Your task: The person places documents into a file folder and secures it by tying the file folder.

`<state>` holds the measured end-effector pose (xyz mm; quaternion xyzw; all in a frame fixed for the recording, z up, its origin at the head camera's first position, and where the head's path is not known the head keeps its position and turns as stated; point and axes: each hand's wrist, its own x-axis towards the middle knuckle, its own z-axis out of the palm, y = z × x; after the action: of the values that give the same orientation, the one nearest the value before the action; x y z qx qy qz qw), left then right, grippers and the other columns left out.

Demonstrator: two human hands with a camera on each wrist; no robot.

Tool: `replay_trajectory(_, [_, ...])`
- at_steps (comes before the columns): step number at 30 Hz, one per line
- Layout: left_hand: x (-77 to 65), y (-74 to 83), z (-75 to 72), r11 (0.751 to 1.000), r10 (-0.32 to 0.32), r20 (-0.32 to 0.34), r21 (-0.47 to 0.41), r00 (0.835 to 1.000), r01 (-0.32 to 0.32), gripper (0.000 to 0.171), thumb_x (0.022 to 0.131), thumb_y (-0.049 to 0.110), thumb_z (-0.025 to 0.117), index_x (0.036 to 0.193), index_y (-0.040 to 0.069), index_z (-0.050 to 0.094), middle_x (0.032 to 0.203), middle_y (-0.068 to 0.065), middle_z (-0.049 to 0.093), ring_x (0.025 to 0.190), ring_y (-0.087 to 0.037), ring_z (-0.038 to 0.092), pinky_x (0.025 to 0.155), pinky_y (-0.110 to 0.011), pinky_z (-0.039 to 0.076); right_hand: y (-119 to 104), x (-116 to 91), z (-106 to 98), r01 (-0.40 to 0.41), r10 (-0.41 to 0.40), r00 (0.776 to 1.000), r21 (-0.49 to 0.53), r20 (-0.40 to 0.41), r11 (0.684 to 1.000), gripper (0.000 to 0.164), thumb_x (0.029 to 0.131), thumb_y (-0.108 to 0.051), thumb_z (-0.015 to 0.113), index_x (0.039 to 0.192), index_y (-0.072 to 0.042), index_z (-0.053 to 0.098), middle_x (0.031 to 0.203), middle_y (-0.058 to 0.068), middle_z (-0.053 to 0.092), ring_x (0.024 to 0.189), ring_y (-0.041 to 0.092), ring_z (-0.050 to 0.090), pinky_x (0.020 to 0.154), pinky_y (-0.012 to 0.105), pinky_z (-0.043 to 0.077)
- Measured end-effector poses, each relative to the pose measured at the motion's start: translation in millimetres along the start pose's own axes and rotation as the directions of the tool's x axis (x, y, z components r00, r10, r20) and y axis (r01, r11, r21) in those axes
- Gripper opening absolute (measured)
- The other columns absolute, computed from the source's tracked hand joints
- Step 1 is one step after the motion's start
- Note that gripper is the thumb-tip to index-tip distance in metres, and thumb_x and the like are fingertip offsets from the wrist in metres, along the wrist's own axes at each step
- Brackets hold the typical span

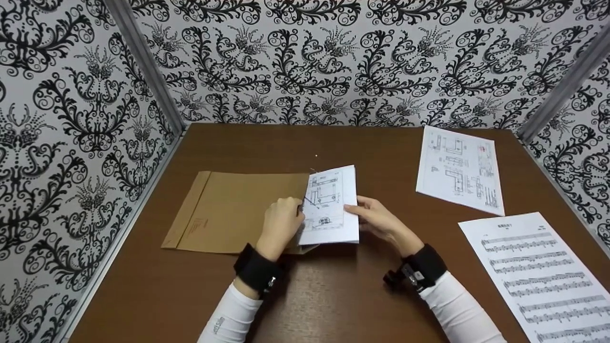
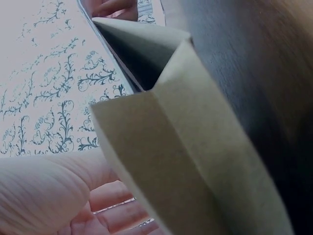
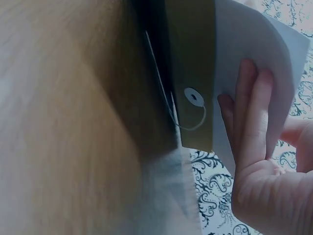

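Observation:
A brown paper envelope (image 1: 243, 205) lies flat, its opening toward the right. My left hand (image 1: 281, 221) grips the envelope at its open edge; in the left wrist view the envelope's mouth (image 2: 142, 54) gapes. A stack of white papers (image 1: 329, 205) with a technical drawing on top sticks out of that opening. My right hand (image 1: 381, 221) holds the stack's right edge, thumb on top and fingers underneath. The right wrist view shows those fingers (image 3: 252, 117) against the underside, beside a white button (image 3: 194, 97) with a string on the envelope. The stack's left part is hidden inside.
On the brown table (image 1: 295, 147), another sheet with technical drawings (image 1: 460, 169) lies at the back right. Sheet music (image 1: 538, 271) lies at the front right. Patterned walls (image 1: 333, 62) enclose the table at the back and sides.

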<state>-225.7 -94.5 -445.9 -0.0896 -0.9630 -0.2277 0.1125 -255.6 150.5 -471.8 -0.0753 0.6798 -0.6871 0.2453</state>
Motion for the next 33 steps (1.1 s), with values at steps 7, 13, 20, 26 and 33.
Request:
replay_trajectory(7, [-0.3, 0.9, -2.2, 1.000, -0.002, 0.009, -0.009, 1.000, 0.002, 0.026, 0.084, 0.003, 0.072, 0.109, 0.003, 0.078, 0.105, -0.018, 0.079, 0.086, -0.040, 0.076, 0.068, -0.049, 0.060, -1.4, -5.9, -7.9, -0.018, 0.018, 0.999, 0.007, -0.026, 1.000, 0.060, 0.104, -0.014, 0.056, 0.153, 0.010, 0.031, 0.096, -0.007, 0.076, 0.084, 0.009, 0.076, 0.069, 0.021, 0.060])
replay_trajectory(13, [-0.2, 1.6, -1.4, 1.000, 0.021, -0.021, 0.006, 1.000, -0.021, 0.025, 0.082, 0.003, 0.071, 0.106, 0.003, 0.079, 0.101, -0.017, 0.079, 0.084, -0.041, 0.076, 0.066, -0.050, 0.059, 2.4, -7.5, -9.8, -0.004, 0.004, 1.000, 0.024, -0.015, 1.000, 0.060, 0.103, -0.011, 0.056, 0.153, 0.011, 0.031, 0.099, -0.007, 0.077, 0.088, 0.008, 0.076, 0.073, 0.022, 0.061])
replay_trajectory(20, [-1.2, 2.2, -1.6, 0.999, 0.043, -0.048, 0.021, 0.998, -0.043, 0.012, 0.081, 0.001, 0.070, 0.090, 0.003, 0.078, 0.090, -0.018, 0.078, 0.076, -0.041, 0.073, 0.062, -0.052, 0.056, 4.5, -5.8, -9.0, 0.010, -0.009, 1.000, 0.062, -0.006, 0.998, 0.060, 0.104, -0.009, 0.056, 0.153, 0.012, 0.030, 0.100, -0.007, 0.077, 0.089, 0.008, 0.076, 0.076, 0.021, 0.061])
replay_trajectory(26, [-2.4, 4.8, -3.9, 0.998, 0.051, -0.046, 0.034, 0.998, -0.050, 0.009, 0.082, 0.002, 0.070, 0.087, 0.004, 0.078, 0.091, -0.018, 0.079, 0.076, -0.042, 0.073, 0.062, -0.053, 0.056, 3.1, -3.7, -1.9, 0.019, -0.018, 1.000, 0.083, -0.004, 0.996, 0.061, 0.103, -0.008, 0.056, 0.154, 0.012, 0.029, 0.102, -0.006, 0.076, 0.090, 0.008, 0.075, 0.077, 0.022, 0.061])
replay_trajectory(33, [-1.6, 5.2, -3.4, 0.998, 0.051, -0.044, 0.040, 0.998, -0.049, 0.007, 0.083, 0.002, 0.070, 0.083, 0.005, 0.076, 0.089, -0.017, 0.078, 0.074, -0.040, 0.072, 0.061, -0.051, 0.055, 1.2, 2.8, 7.4, 0.029, -0.029, 1.000, 0.089, 0.003, 0.996, 0.059, 0.103, -0.007, 0.054, 0.154, 0.011, 0.030, 0.103, -0.006, 0.075, 0.091, 0.009, 0.075, 0.079, 0.025, 0.061])
